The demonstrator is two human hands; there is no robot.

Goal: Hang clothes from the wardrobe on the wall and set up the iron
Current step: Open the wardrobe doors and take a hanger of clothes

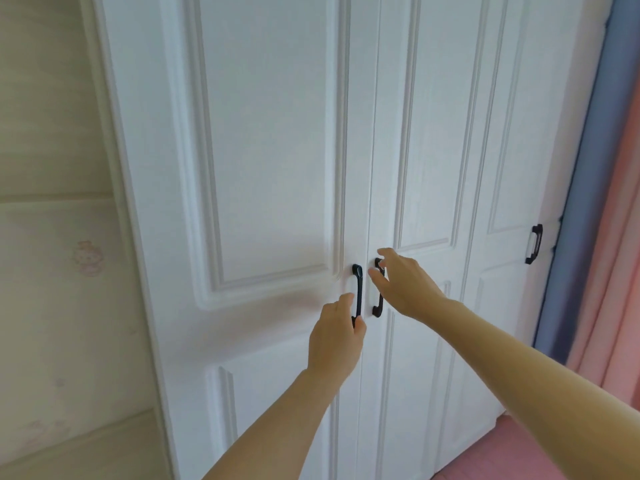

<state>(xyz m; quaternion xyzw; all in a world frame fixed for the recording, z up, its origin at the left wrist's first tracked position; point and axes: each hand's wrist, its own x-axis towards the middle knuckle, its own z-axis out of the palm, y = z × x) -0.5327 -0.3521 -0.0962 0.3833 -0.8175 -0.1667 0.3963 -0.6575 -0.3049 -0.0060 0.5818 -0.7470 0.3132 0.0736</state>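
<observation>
Straight ahead, filling most of the view, stands the tall white wardrobe (277, 133). Its doors are shut and meet along a thin vertical seam. Each door has a smooth painted surface with raised rectangular panels framed by stepped mouldings.

On either side of the seam a slim black bow-shaped pull is mounted upright: the left door handle (357, 289) and the right door handle (380, 304), set close together with the seam between them.

The left hand (334, 337) reaches up from below. Its grip is clamped on the lower part of the left door handle, with fingers curled round the bar and the thumb pressed at the bottom end.

The right hand (405, 285) comes in from the right at the upper half of the right door handle. Its grip is apart, the fingers spread and loosely bent and the thumb lying across the front of the bar. Whether any finger touches the bar cannot be told.

Well to the right, a third black handle (533, 244) of the same shape sits on the outermost door.

Left of the wardrobe is a cream wall (52, 150) with a soft, faintly grained finish and a pale pink cartoon figure (88, 259) printed on it. To the right hang a matte blue curtain (581, 202) and a pink curtain (620, 271) in long folds, above a strip of pink floor (519, 455).
</observation>
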